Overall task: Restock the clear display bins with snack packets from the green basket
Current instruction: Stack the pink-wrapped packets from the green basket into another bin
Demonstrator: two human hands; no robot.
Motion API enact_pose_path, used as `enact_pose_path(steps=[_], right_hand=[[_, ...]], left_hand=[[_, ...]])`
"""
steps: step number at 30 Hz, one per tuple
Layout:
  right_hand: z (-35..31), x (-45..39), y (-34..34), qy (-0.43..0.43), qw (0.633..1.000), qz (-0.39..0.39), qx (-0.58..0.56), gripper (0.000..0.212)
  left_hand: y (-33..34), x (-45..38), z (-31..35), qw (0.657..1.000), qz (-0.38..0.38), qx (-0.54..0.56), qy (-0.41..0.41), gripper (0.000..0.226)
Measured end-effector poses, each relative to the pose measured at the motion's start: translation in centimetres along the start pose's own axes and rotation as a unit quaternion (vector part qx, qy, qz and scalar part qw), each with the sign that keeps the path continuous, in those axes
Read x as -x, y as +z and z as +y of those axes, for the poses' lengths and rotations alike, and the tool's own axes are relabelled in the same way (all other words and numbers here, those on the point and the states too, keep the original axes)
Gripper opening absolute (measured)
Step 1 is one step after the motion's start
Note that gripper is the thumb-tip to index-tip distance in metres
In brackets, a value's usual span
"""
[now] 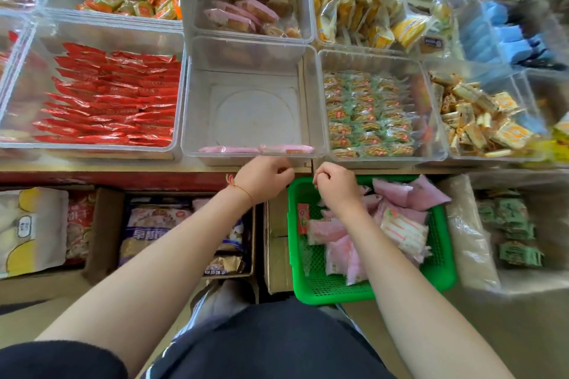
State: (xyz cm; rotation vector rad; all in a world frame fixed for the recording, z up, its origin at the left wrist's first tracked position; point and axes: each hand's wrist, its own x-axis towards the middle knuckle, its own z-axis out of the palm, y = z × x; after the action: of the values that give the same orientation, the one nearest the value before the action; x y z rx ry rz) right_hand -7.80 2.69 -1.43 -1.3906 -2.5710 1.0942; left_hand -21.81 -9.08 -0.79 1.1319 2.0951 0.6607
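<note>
Hands come first: the left hand (264, 180) and right hand (334, 184) hang loosely curled just below the near rim of the middle clear bin (197, 108), and whether either pinches anything I cannot tell. Beneath the right one, the green basket (443, 274) holds pink snack packets (334, 240). Farther on, a few pink packets (234, 149) lie against that bin's front wall.

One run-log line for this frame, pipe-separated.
stage: restock underway | middle clear bin: pink packets along front wall only | green basket: pink packets remain | left hand: at bin front | right hand: over basket
</note>
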Motion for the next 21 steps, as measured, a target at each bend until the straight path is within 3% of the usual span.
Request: enact_pose_path(steps=[4, 10, 16, 21], right_hand=[[6.7, 0.8, 2.7, 0.076, 0.98, -0.122, 0.139, 0.024], [14.5, 2.8, 5.2, 0.066, 0.933, -0.208, 0.287, 0.068], [17.3, 2.1, 5.2, 0.018, 0.918, -0.112, 0.38, 0.063], [18.5, 0.8, 3.2, -0.047, 0.904, -0.132, 0.405, 0.046]], left_hand=[[4.5, 0.9, -0.8, 0.994, -0.095, 0.0, -0.05, 0.024], [9.1, 2.1, -1.4, 0.985, -0.117, 0.0, -0.124, 0.027], [12.2, 2.6, -0.2, 0.972, -0.141, 0.046, -0.184, 0.024], [14.9, 2.1, 1.5, 0.966, -0.118, 0.07, -0.221, 0.024]])
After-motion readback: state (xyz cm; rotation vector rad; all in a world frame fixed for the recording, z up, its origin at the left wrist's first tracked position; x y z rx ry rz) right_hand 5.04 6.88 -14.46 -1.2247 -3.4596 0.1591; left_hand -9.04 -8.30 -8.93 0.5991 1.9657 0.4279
